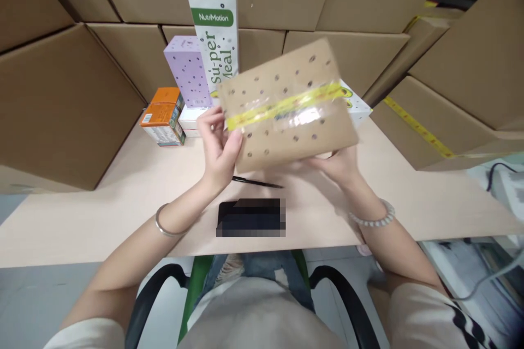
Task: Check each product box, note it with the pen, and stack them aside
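A brown cardboard box (292,142) printed with small dark marks is held up above the table, tilted with its right end higher. Yellow tape (286,102) runs across its face under shiny clear film. My left hand (219,144) grips the box's left end, thumb on the front face. Under the lower right corner, my right hand (339,166) supports the box, its fingers mostly hidden behind it. Below lie a black pen (257,182) and a dark, flat object (249,218), partly blurred out.
Behind the held box stand a tall white NutriMotion carton (215,22), a purple box (186,68), an orange-and-white box (162,114) and a white box (355,103). Large cardboard boxes (53,114) wall the table (135,191) at left, back and right.
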Motion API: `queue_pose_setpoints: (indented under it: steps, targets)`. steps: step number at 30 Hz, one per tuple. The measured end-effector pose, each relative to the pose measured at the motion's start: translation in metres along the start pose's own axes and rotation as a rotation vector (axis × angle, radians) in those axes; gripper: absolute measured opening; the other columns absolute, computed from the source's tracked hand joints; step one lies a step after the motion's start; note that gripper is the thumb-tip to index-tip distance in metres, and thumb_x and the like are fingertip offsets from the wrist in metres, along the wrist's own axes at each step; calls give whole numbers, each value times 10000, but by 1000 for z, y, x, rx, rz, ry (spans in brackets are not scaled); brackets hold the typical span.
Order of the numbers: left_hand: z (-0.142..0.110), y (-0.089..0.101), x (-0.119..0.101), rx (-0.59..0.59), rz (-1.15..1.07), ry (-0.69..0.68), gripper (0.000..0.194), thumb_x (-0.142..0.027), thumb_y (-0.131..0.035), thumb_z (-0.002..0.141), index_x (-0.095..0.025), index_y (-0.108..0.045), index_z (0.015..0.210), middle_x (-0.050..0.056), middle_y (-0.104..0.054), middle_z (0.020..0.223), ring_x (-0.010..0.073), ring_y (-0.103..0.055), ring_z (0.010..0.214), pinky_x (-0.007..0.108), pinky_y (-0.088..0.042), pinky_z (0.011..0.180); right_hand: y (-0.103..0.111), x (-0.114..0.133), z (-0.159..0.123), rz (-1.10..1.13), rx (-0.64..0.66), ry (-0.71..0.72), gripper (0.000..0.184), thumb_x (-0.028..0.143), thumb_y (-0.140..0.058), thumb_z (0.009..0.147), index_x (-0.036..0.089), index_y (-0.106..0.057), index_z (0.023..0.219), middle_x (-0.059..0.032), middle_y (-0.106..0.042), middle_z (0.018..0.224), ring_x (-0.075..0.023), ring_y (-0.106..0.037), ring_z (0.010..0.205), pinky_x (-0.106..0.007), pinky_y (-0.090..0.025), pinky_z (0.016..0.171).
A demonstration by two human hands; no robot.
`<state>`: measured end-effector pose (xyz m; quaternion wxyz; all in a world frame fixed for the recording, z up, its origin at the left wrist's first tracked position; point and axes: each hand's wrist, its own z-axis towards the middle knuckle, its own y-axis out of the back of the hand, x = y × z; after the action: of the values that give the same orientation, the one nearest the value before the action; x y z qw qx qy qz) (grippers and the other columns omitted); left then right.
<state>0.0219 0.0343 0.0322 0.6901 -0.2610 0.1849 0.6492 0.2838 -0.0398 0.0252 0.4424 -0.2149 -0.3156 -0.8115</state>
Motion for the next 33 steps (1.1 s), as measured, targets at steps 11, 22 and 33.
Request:
queue_pose_setpoints:
  steps: [11,22,33]
  targets:
    - [108,-173,78,576,-153,-137,1162,-790,-849,644,-323,-349,1583,122,-346,1640,426,-277,1595,550,-327,1290,113,-61,107,82,-373,-77,659,738,-792,739,355,-648,1257,-80,-709,1355,-305,-577,1391,-503,-385,1251]
    - [105,-217,144,694,-40,-31,1115,-823,-744,725,-234,-333,1577,174,-295,1704,378,-214,1639,534,-202,1339,131,-146,120,-25,-261,-339,958,896,-696,656,262,-527,1354,-150,-572,1557,-300,-496,1516,-504,-391,1278]
    - [39,-78,25,882,338,57,562,-455,-615,959,-243,-477,1461,137,-519,1438,302,-474,1432,494,-437,1213,103,-102,99,-614,-720,6,707,551,-705,832,230,-485,1422,-213,-530,1450,-366,-481,1449,-624,-347,1243]
